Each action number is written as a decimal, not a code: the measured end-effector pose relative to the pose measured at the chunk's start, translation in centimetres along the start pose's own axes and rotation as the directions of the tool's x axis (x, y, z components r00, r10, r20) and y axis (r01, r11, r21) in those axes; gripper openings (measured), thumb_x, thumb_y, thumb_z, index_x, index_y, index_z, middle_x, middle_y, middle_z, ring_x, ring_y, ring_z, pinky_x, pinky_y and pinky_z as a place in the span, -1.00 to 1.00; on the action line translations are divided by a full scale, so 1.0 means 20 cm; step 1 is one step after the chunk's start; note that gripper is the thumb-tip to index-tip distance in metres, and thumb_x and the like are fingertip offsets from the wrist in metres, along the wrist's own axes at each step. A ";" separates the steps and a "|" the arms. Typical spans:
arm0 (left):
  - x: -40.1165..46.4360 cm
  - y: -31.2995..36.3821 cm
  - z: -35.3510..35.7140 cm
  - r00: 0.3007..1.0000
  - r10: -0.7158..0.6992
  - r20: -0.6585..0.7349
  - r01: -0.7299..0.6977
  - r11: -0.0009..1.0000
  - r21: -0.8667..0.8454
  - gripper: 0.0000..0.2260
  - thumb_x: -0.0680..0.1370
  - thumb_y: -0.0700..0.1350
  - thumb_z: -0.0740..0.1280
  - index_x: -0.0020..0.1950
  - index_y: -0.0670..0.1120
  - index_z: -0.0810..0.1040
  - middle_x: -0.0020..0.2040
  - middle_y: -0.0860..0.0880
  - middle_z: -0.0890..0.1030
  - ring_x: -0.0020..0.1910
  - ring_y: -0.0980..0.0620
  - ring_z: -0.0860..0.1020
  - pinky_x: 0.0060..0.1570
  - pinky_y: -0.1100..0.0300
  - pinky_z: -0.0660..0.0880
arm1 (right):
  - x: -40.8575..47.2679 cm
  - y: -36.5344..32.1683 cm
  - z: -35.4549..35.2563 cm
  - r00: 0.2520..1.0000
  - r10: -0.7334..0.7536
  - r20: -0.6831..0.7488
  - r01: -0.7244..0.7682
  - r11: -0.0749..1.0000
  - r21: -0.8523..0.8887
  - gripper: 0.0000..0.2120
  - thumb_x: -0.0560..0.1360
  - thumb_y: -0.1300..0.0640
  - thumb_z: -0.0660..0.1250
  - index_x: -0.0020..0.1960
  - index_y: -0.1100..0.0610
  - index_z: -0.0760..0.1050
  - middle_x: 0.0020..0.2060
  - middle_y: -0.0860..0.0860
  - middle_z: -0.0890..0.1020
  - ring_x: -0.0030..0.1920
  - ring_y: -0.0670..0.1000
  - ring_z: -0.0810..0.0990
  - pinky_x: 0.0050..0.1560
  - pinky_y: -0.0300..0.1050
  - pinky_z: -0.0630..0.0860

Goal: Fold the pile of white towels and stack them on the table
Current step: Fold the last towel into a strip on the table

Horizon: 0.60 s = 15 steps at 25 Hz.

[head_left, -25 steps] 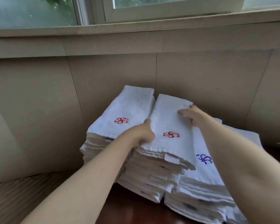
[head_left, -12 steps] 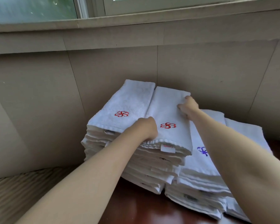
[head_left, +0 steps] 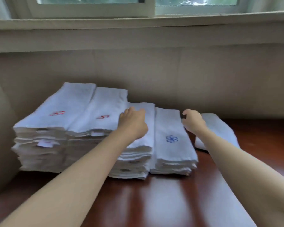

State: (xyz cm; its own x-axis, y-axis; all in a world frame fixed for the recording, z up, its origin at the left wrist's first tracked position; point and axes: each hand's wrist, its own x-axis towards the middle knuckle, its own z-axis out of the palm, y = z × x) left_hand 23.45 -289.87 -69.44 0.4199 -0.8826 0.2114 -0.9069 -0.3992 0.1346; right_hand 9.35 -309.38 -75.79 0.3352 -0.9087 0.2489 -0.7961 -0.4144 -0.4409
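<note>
Dark wood table (head_left: 162, 199) against beige wall (head_left: 203, 76), window (head_left: 138, 5) at 12 o'clock. Four towel stacks (head_left: 82, 140) side by side at 9–12 o'clock; two tall with red marks, two lower, one marked blue. Loose towel (head_left: 220, 126) at 2 o'clock. Left hand (head_left: 133, 124) rests on third stack, fingers curled. Right hand (head_left: 193, 122) beside fourth stack, fingers curled; grip cannot be told (blur).

Four stacks of folded white towels (head_left: 82, 128) on a dark table (head_left: 162, 194), both hands (head_left: 133, 123) above them.
</note>
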 end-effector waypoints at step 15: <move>-0.51 0.55 0.92 0.904 0.393 -0.168 -0.426 0.801 -0.421 -0.38 0.41 -0.11 -0.07 0.46 -0.25 0.25 0.37 -0.19 0.39 0.38 -0.10 0.33 0.42 0.17 0.16 | -0.54 0.60 -0.09 0.983 0.076 0.167 0.033 0.821 -0.570 -0.85 0.51 0.09 0.23 -0.20 0.10 0.34 -0.30 -0.02 0.43 -0.19 0.08 0.45 -0.22 -0.17 0.30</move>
State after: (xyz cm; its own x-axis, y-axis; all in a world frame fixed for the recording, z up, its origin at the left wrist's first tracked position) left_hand 8.50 -289.90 -87.82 0.0295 -0.9131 0.4067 -0.8904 0.1609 0.4257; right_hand -4.87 -304.41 -82.20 0.3530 -0.9332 0.0672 -0.9297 -0.3418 0.1372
